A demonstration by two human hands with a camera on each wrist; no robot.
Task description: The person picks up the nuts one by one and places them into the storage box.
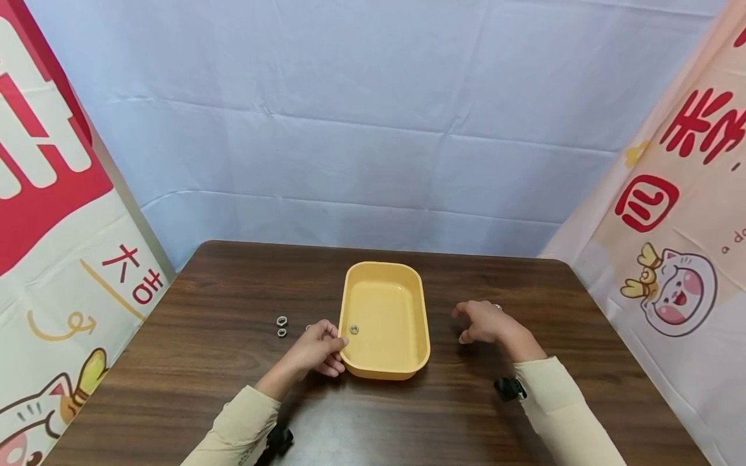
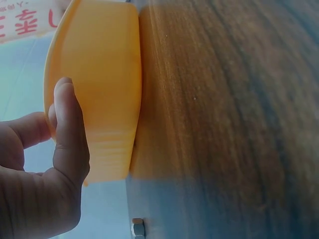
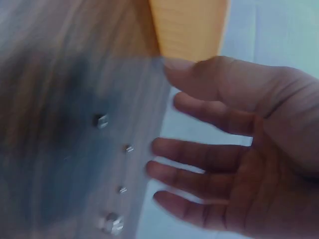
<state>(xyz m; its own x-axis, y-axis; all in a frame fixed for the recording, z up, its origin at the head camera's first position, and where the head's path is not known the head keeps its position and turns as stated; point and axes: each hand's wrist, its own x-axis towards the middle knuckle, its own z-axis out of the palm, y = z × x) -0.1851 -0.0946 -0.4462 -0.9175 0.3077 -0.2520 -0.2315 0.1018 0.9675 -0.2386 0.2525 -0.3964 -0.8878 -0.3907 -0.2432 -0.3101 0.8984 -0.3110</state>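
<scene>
A yellow plastic tray (image 1: pixel 386 373) stands on the table with one metal nut (image 1: pixel 353 329) inside, near its left wall. The left hand (image 1: pixel 320 349) pinches the tray's left rim, thumb over the edge and fingers against the outer wall. To the right of the tray, the right hand (image 1: pixel 485 321) is over the table with fingers spread and nothing between them. In the right wrist view several small metal pieces lie on the table near its fingertips, among them a larger nut (image 3: pixel 113 224) and a dark-sided nut (image 3: pixel 101 120). The right hand mostly hides these in the head view.
Left of the tray lie a larger nut (image 1: pixel 282 320) and a smaller nut (image 1: pixel 282 332); another small ring-like piece is partly hidden behind the left hand. The brown wooden table (image 1: pixel 245 278) ends at a pale cloth backdrop (image 1: pixel 361 142), with printed cloths at both sides.
</scene>
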